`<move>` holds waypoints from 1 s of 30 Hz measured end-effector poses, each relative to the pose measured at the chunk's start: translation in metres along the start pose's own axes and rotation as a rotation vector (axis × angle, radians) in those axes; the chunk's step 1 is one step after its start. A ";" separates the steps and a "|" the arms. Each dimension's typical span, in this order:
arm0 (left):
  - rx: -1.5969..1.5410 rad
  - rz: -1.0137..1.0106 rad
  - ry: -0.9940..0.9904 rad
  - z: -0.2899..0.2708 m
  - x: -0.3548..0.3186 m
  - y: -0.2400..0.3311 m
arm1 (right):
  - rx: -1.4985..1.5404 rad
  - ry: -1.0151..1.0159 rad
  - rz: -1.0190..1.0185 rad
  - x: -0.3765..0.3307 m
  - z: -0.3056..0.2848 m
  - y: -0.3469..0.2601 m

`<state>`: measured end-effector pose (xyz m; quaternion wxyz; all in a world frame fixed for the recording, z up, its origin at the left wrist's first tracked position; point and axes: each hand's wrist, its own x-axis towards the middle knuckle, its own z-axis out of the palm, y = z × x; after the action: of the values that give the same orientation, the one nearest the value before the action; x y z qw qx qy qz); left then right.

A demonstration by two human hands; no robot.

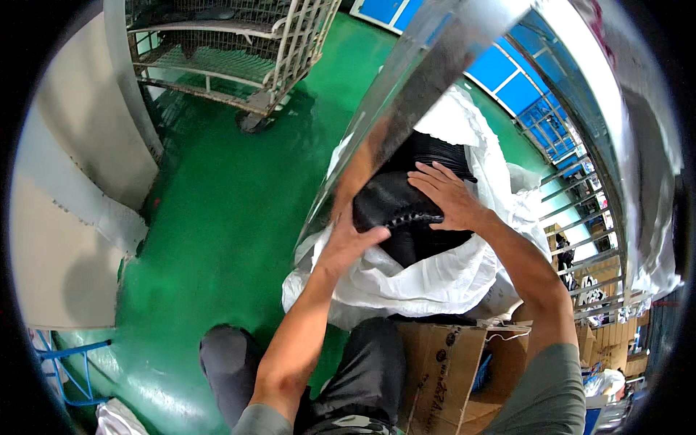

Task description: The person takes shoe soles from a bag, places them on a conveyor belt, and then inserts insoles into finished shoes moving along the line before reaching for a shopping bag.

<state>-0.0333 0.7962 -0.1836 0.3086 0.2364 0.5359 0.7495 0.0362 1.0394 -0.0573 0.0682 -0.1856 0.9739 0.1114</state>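
Metal strip (435,83), the item judged nearest the lens in the head view, slants down from beyond both hands to just left of the left hand (346,245), with a skin-coloured patch, apparently a reflection, on its surface. Between the hands is the black piece (388,199), its near edge marked by a row of pale dots. The left hand has its thumb extended toward that edge; the other fingers are largely hidden, so whether it grips cannot be told. The right hand (453,199) is spread wide, fingers splayed on the piece's far right portion, thumb by its near corner; no closed grasp is visible. Bracing from both sides presumably steadies a soft, slippery-looking article. Ribbed black material (435,154) sits just beyond the right fingertips. A white sack (442,286) surrounds these goods, its mouth slack and folded outward, likely for easy access. Nearer the body, below the right forearm, stands a cardboard box (442,370), possibly propping the sack. A wire cart (217,76) stands well apart, beyond the left hand.
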 end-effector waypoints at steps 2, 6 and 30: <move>0.065 0.157 0.037 0.008 -0.005 -0.007 | 0.069 -0.070 -0.032 0.001 -0.023 -0.003; -0.191 -0.021 0.057 0.034 -0.033 0.026 | 0.306 -0.199 0.062 -0.033 -0.033 -0.011; -0.590 -0.067 1.311 -0.006 -0.501 0.351 | 1.533 -0.488 -0.206 0.022 -0.314 -0.442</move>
<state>0.2384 0.3509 0.1355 -0.0029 -0.3722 0.3929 0.8409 0.1539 0.5549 0.1578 0.3967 -0.1464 0.7153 -0.5564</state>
